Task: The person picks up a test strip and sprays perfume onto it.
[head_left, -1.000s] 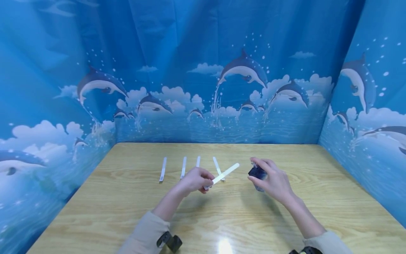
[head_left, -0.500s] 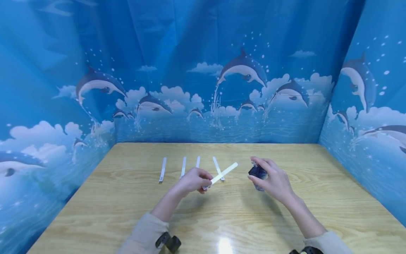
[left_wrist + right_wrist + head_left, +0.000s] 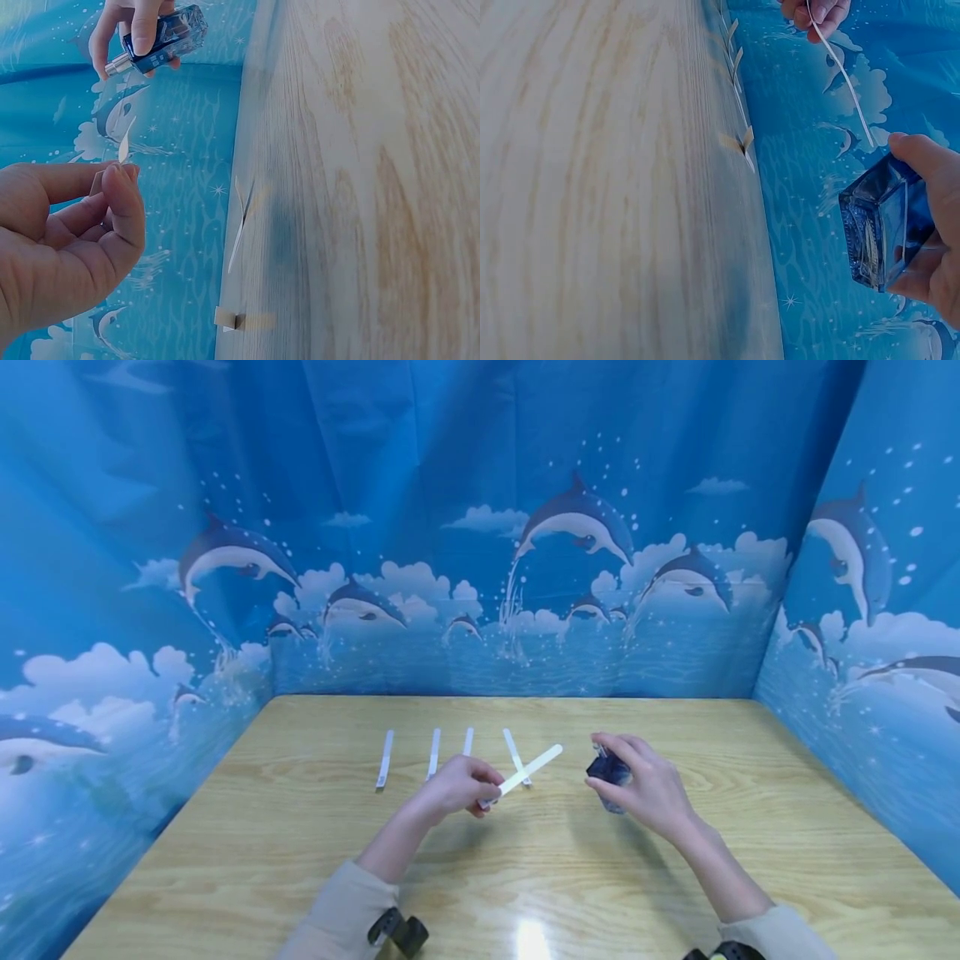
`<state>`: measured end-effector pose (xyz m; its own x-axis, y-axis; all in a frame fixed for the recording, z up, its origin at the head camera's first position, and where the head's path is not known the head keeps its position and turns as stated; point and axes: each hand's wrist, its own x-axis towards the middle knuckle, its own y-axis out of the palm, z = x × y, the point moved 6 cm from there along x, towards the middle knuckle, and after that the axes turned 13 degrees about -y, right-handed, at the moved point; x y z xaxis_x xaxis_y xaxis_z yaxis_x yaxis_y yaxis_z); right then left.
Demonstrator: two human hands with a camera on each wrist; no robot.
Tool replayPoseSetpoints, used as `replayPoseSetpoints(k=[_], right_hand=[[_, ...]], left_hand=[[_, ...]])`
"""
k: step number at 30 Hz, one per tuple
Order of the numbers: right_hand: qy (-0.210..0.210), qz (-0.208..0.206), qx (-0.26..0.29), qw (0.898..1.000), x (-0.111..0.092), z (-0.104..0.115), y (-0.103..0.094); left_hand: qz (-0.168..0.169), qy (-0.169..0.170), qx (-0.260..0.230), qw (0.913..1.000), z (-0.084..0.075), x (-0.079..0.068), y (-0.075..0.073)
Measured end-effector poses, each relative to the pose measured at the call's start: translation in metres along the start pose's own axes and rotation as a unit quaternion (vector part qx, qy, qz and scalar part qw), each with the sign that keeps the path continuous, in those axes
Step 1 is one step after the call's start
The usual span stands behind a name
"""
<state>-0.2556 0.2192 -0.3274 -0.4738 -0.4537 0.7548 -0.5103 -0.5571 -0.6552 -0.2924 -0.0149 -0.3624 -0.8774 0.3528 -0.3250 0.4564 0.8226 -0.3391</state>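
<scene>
My left hand (image 3: 459, 783) pinches a white perfume test strip (image 3: 534, 769) near one end, its free end slanting up toward the right. In the left wrist view the thumb (image 3: 120, 191) and index finger close on the strip's base. My right hand (image 3: 651, 781) grips a dark blue glass perfume bottle (image 3: 615, 772), tilted, with its silver spray nozzle (image 3: 118, 64) aimed toward the strip. The index fingertip lies at the nozzle's top. From the right wrist, the bottle's thick clear base (image 3: 866, 232) faces the camera, and the strip's tip is a short way off.
Several more white strips lie in a row toward the back of the wooden table (image 3: 525, 877), among them the leftmost strip (image 3: 386, 760) and the slanted strip (image 3: 513, 747) behind the held one. A blue dolphin-print curtain (image 3: 450, 527) stands behind and at both sides.
The left hand with its strip has shifted very slightly to the left since one second ago. The right hand and bottle have stayed nearly still.
</scene>
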Motion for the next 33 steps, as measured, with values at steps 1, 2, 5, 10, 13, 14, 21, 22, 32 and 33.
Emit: replayPoseSetpoints(k=[1,2,5,10,13,14,21,22,32,33], right_hand=[[-0.001,-0.001,-0.002,1.000,-0.0001,0.0002,0.0000],[-0.002,-0.001,-0.005,1.000,0.0000,0.0004,-0.0003],[-0.003,-0.003,-0.015,1.000,0.0005,0.0010,-0.0011],[-0.003,-0.009,-0.030,0.999,0.0015,0.0021,-0.0037],[-0.006,-0.009,-0.034,0.999,0.0012,0.0032,-0.0044],[-0.006,-0.007,-0.035,0.999,0.0009,0.0035,-0.0044],[0.001,0.006,-0.038,0.999,-0.0010,0.0028,-0.0032],[0.003,0.008,-0.037,0.999,-0.0010,0.0026,-0.0033],[0.037,0.011,-0.025,0.999,-0.0040,-0.0013,-0.0054],[0.042,0.009,-0.021,0.999,-0.0042,-0.0018,-0.0059]], left_hand=[[0.001,-0.001,0.000,1.0000,0.0001,0.0000,0.0001],[0.001,-0.002,0.000,1.0000,0.0003,0.0002,-0.0001],[0.002,-0.007,0.002,1.0000,0.0004,0.0004,-0.0005],[0.003,-0.010,0.007,0.9999,-0.0008,-0.0001,-0.0009],[0.005,-0.010,0.008,0.9999,-0.0010,-0.0008,-0.0006],[0.005,-0.010,0.009,0.9999,-0.0009,-0.0009,-0.0004],[0.002,-0.009,0.011,0.9999,-0.0010,-0.0027,-0.0002],[0.002,-0.009,0.010,0.9999,-0.0013,-0.0026,-0.0004],[-0.006,-0.004,0.006,1.0000,-0.0014,-0.0040,-0.0014],[-0.005,-0.005,0.004,1.0000,-0.0008,-0.0037,-0.0016]])
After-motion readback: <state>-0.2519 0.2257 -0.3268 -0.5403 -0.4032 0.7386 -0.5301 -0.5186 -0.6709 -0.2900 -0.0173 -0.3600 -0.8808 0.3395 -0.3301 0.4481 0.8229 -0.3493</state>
